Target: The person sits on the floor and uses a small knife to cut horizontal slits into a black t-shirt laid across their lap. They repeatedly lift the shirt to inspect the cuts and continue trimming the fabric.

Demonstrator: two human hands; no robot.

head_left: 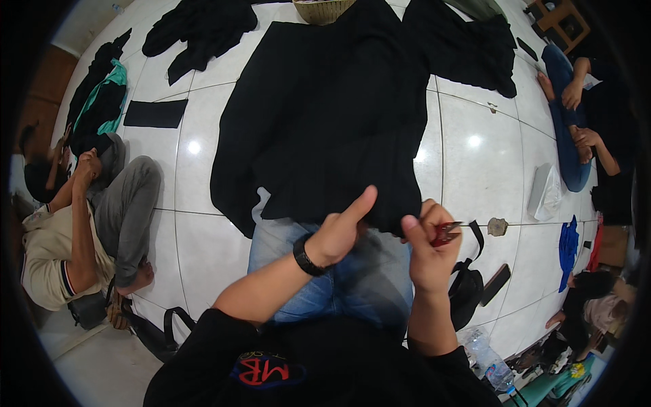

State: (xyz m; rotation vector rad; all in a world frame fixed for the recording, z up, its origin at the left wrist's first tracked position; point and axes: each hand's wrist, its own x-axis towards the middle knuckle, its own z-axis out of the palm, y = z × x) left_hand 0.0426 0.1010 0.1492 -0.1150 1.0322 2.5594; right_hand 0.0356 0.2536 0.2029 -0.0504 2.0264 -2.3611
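A large piece of black cloth (325, 115) spreads over the floor in front of me, its near edge lying across my jeans. At that edge is my left hand (337, 234), closed on the cloth with the thumb stretched out on top; its other fingers are mostly hidden. My right hand (432, 254), at the cloth's near right corner, is closed round small red thread snips (444, 234) whose blades point right. The right thumb lies close to the cloth's edge. A patch of pale grey fabric (261, 203) shows at the cloth's near left edge.
More black garments (200, 37) lie at the far left and far right (468, 51). A wicker basket (322, 10) stands behind the cloth. People sit at left (74, 251) and right (576, 122). A black bag (466, 295) and a phone (496, 285) are by my right arm.
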